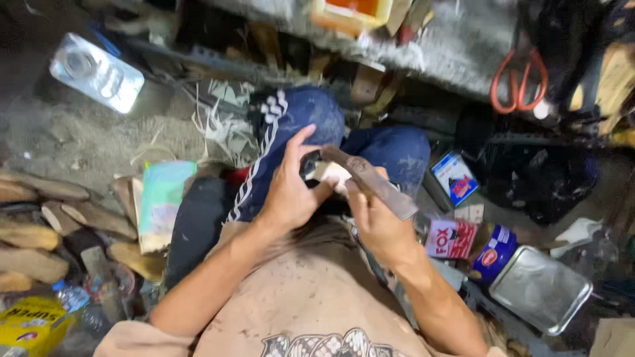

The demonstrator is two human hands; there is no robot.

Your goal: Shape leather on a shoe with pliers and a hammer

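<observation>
Block [331, 173] of pale wood, small, held above the lap, just in front of the blue knees [311, 119]. Mostly hidden; only one light corner visible between the two hands. Judged light and stiff, dry, not slippery, not fragile, but with edges thin enough to chip. Best taken by the far end and the flat sides, well away from the face under the metal.

Left hand [291, 192] closed around the block from the left, thumb and lower fingers gripping, index finger lifted free. Right hand [374, 218] closed on the lower end of a blade [370, 180], long, flat, dull brown-grey, laid slantwise over the block and seemingly touching its top. Exact contact point not possible to tell.

Further out, on the ground behind the knees, pale curled shavings [218, 122]. At the left, a heap of rough wood pieces [33, 264], well apart from the hands. At the right, near the right forearm, a blue can [493, 251] and just beside it a shiny square tin [539, 287]. At the upper right, orange-handled scissors [519, 82], hanging or lying near the wall.
</observation>
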